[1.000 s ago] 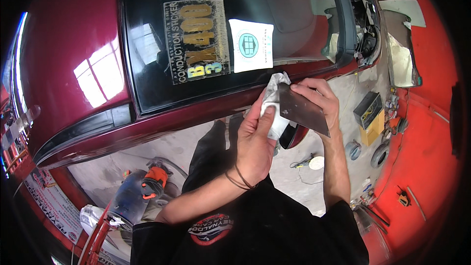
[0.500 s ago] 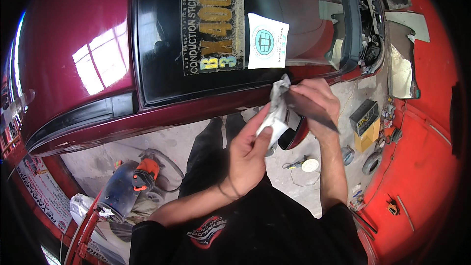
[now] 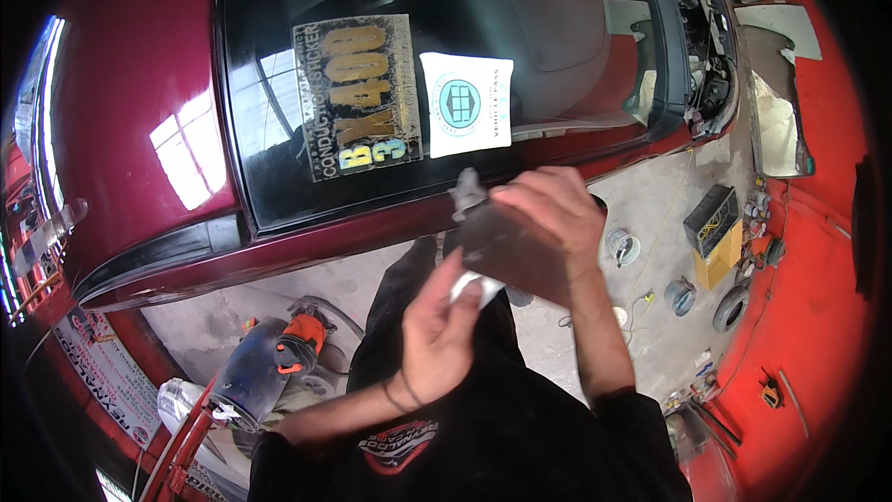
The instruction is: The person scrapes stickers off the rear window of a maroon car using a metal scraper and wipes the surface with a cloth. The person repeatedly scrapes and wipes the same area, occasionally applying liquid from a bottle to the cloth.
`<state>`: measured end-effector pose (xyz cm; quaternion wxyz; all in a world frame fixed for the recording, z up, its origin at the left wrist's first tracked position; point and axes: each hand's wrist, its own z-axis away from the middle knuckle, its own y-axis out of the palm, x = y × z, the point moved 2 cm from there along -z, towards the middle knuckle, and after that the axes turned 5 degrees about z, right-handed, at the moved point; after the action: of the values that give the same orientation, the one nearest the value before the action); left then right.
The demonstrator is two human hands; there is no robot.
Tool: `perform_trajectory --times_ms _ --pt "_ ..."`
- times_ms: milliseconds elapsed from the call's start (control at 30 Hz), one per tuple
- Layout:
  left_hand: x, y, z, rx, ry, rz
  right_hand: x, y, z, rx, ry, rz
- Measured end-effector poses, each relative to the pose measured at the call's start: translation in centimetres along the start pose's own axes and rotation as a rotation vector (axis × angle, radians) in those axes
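Note:
My left hand (image 3: 439,333) grips a crumpled white-and-grey piece (image 3: 478,291), cloth or a packet; I cannot tell which. Its grey upper end sticks out above a thin, dark flat sheet (image 3: 513,253). The sheet's upper edge is pinched in the fingers of my right hand (image 3: 557,216), its broad face turned up and smeared by motion. The sheet covers the middle of the white piece, and I cannot tell whether they touch. Both hands are in front of my body, just nearer than the side of a dark red car (image 3: 344,240).
The car's dark glass (image 3: 576,65) bears a worn sticker (image 3: 358,98) and a white square one (image 3: 469,104). At the lower left stand a blue tank (image 3: 243,367) and an orange power tool (image 3: 303,342). A black crate (image 3: 712,212), a bucket (image 3: 623,246) and a tyre (image 3: 731,309) are on the right.
Both hands have moved left and slightly nearer to me in the picture. The dark sheet has turned from a narrow slant to showing its broad face, now covering much of the white piece.

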<state>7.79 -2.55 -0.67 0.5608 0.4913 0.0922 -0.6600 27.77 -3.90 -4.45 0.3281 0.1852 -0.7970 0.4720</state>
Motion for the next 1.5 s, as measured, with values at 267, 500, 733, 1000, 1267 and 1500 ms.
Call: perform_trajectory --times_ms 267,500,733,1000,1267,1500 --pt "5.1 5.0 -5.6 0.151 -0.062 -0.025 -7.9 -7.2 4.6 0.045 0.314 0.055" --pt "6.5 4.6 -5.5 0.101 -0.101 0.198 -7.2 -7.4 3.8 0.104 0.265 0.035" --pt "6.3 4.1 -5.4 0.099 -0.133 0.273 -7.5 -6.4 2.2 0.230 0.243 0.053" --pt "4.2 1.9 -2.9 0.113 -0.154 0.315 -4.8 -3.2 0.3 0.240 0.100 -0.024" --pt "-0.4 -4.4 1.9 0.044 0.062 0.078 2.0 1.3 -2.4 0.170 -0.159 -0.014" --pt "-5.5 -7.5 5.4 -0.086 0.145 0.239 8.3 5.7 -4.4 0.114 -0.219 -0.094"
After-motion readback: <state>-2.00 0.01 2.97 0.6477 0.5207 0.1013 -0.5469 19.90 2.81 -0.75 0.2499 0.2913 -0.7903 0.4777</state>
